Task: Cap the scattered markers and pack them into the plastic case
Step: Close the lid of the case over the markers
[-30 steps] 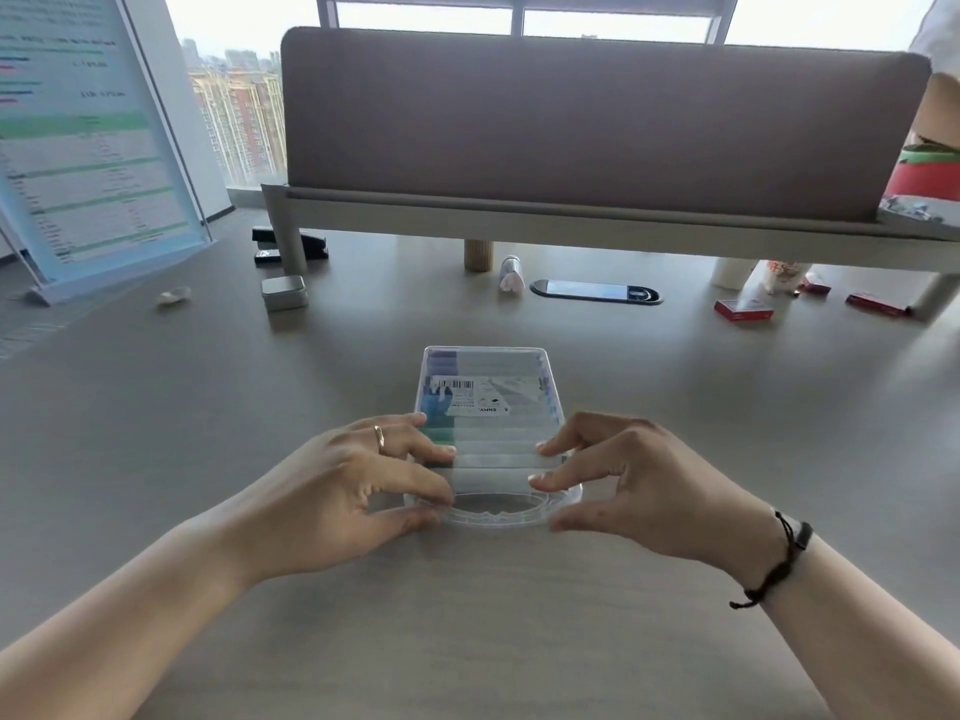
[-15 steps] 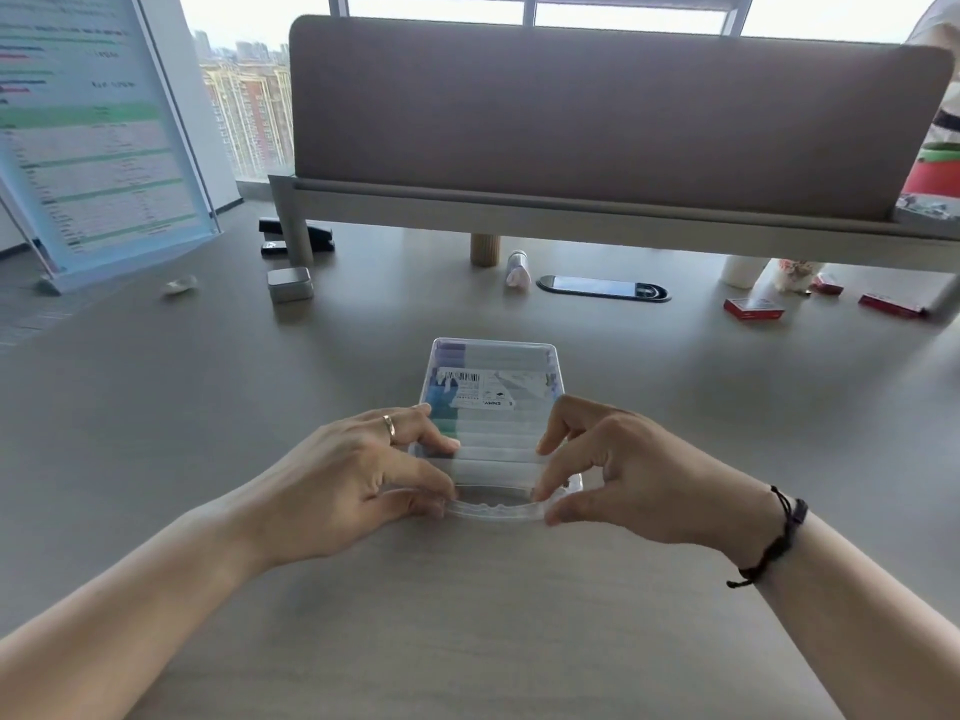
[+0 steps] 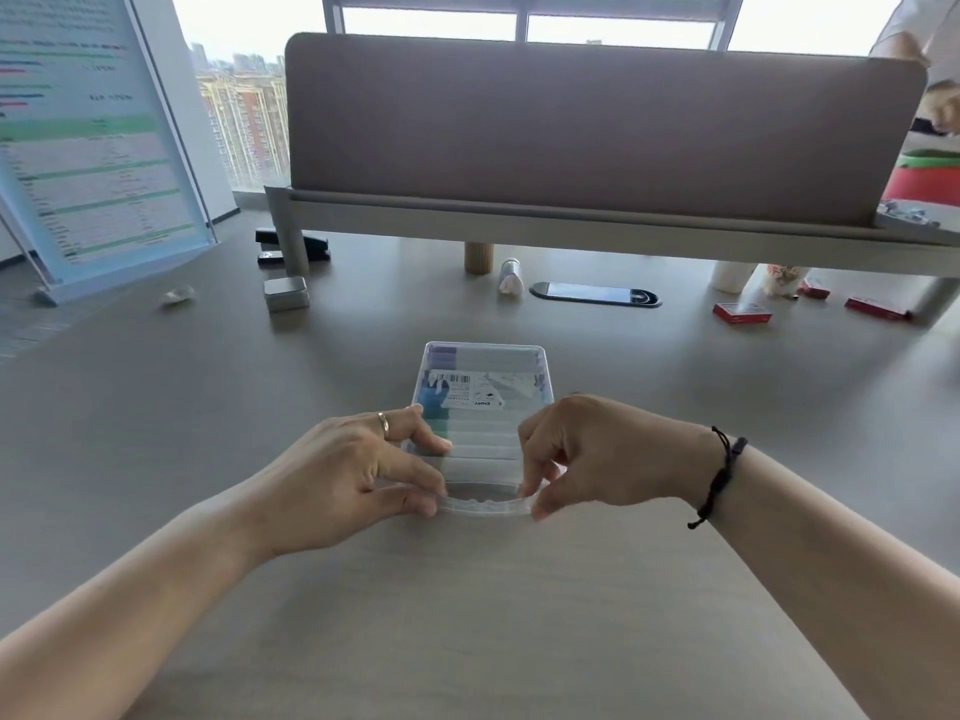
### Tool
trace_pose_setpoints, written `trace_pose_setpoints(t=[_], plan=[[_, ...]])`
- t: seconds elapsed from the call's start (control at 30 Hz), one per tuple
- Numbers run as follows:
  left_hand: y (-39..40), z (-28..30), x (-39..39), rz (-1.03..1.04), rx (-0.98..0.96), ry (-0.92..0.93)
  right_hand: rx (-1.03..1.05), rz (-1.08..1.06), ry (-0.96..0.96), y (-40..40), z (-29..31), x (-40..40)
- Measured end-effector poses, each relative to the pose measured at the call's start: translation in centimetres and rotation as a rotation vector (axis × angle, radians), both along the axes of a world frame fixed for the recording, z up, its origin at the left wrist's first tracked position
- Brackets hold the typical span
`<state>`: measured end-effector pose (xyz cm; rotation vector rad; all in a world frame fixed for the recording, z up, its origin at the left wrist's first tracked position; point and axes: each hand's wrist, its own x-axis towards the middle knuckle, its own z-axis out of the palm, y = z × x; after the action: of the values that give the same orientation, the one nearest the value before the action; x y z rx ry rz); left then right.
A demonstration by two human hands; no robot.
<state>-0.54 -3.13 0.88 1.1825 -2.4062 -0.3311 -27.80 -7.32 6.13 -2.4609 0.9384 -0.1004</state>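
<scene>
A clear plastic case (image 3: 485, 379) lies flat in the middle of the grey desk, lid down, with a barcode label on top. Several capped markers (image 3: 441, 358) show through the lid in a row, with purple, blue and green caps at the left. My left hand (image 3: 358, 480) pinches the near left corner of the case, thumb under the curved handle flap (image 3: 485, 506) and fingers on top. My right hand (image 3: 587, 454) pinches the near right corner the same way. No loose markers are in view.
A grey partition (image 3: 597, 127) on a rail spans the back. Below it lie a stapler (image 3: 296, 249), a small metal tin (image 3: 285, 293), a phone (image 3: 595, 293), a small tube (image 3: 510, 275) and red boxes (image 3: 740, 311). A tilted sign (image 3: 93, 142) stands at the left.
Both hands have closed in on the near end of the case, fingers curling tighter over the handle flap. The case itself stays in place.
</scene>
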Motion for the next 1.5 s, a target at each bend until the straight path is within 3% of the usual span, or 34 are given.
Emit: trace_pose_setpoints(t=[0.2, 0.53, 0.77, 0.87, 1.0, 1.13, 1.2, 1.4, 1.5], plan=[[0.4, -0.4, -0.2, 0.002, -0.014, -0.010, -0.171, 0.020, 0.091, 0.7, -0.4, -0.3], [0.5, -0.4, -0.5, 0.003, -0.019, -0.021, -0.078, -0.068, -0.070, 0.8, -1.6, -1.4], [0.5, -0.5, 0.2, 0.052, 0.117, 0.035, -0.080, -0.136, -0.217, 1.7, -2.9, -0.4], [0.5, -0.4, 0.2, 0.103, 0.142, 0.110, -0.086, -0.263, -0.323, 0.2, -2.4, -0.4], [0.0, -0.5, 0.2, 0.215, 0.077, 0.139, -0.263, -0.549, -0.298, -5.1, -2.3, 0.7], [-0.5, -0.3, 0.9, 0.343, 0.025, 0.146, -0.072, -0.652, -0.152, -8.9, -3.3, 2.7], [-0.4, 0.0, 1.4, 0.432, 0.036, 0.140, -0.029, -0.664, -0.173, -8.8, -4.4, 3.2], [0.3, 1.8, 2.2, 0.893, 0.196, -0.126, -0.063, -0.801, -0.298, -6.2, -5.0, 3.4], [-0.1, 1.4, 1.9, 0.916, 0.235, -0.188, -0.038, -0.835, -0.229, -5.3, -4.8, 3.1]])
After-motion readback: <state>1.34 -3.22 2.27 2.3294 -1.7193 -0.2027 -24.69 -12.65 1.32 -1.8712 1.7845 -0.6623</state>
